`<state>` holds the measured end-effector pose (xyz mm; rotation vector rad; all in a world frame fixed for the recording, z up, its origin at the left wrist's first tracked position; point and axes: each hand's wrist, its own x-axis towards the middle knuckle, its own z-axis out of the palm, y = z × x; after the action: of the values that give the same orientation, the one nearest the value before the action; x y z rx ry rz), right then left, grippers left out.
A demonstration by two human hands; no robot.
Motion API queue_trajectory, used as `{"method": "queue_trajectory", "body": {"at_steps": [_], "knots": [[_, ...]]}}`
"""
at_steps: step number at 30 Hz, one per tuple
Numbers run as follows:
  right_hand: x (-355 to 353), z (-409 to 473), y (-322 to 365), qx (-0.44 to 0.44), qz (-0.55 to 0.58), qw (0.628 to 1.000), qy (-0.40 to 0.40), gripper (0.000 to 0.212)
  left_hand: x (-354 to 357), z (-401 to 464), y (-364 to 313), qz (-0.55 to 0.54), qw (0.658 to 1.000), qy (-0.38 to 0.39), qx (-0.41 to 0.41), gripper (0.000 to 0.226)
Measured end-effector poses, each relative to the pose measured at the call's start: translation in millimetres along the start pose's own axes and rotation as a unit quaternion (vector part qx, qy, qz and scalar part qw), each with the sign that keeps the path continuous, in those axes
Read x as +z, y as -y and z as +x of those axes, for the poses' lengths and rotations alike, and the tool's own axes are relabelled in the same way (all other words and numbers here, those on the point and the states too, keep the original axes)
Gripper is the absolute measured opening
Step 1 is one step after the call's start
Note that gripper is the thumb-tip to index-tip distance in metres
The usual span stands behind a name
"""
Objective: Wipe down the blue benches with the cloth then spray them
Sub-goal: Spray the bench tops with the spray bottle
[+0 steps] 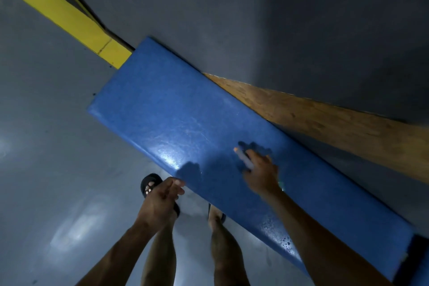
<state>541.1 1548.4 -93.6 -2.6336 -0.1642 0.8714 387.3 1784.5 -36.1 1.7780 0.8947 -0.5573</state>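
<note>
1. Along the grey wall runs the blue bench (185, 109), long, padded, glossy, droplets beading its near edge.
2. Right hand (261, 173) over the bench grasps a small blurred object.
3. Left hand (162, 195), loosely curled, holds nothing beside the bench's front edge.

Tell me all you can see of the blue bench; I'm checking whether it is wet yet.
The blue bench is a long padded slab with rounded edges, covered in what looks like glossy vinyl, running diagonally against the grey wall over a wooden board. Droplets bead on its near edge at lower right; faint streaks shine mid-surface. The right hand is over the top, holding a blurred spray-like object. The left hand is at the front edge.
</note>
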Motion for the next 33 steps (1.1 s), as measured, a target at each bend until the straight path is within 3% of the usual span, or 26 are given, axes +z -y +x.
{"method": "queue_trajectory", "body": {"at_steps": [5,11,13,16,21,23,25,27,30,33], "knots": [[63,-51,34,-0.082,-0.030,0.995,0.049,0.045,-29,10,16,-0.010,1.000,0.008,-0.028,0.031],[96,-74,78,0.016,-0.025,0.996,0.086,0.039,-77,22,32,0.017,1.000,0.009,-0.005,0.023],[94,-68,83,0.048,0.008,0.996,0.069,0.042,-91,26,35,0.058,0.998,0.022,0.015,0.027],[82,-46,84,0.089,0.096,0.991,0.034,0.057,-107,34,38,0.033,0.999,0.026,-0.007,0.027],[45,8,91,0.107,0.237,0.965,-0.043,0.050,-126,43,37,0.015,0.999,0.033,-0.009,0.024],[34,29,92,0.149,0.214,0.965,-0.042,0.038,-133,46,37,0.021,0.999,0.038,-0.001,0.024],[30,44,93,0.164,0.177,0.966,-0.092,0.020,-140,49,37,0.026,0.999,0.046,0.006,0.026],[37,46,99,0.164,0.152,0.968,-0.111,0.016,-148,51,37,0.028,0.998,0.053,0.011,0.024],[54,25,119,0.151,0.122,0.978,-0.080,0.031,-157,54,38,0.023,0.998,0.059,0.015,0.022],[79,-8,140,0.146,0.080,0.985,0.043,0.057,-167,56,40,0.023,0.998,0.060,0.018,0.021]]}}
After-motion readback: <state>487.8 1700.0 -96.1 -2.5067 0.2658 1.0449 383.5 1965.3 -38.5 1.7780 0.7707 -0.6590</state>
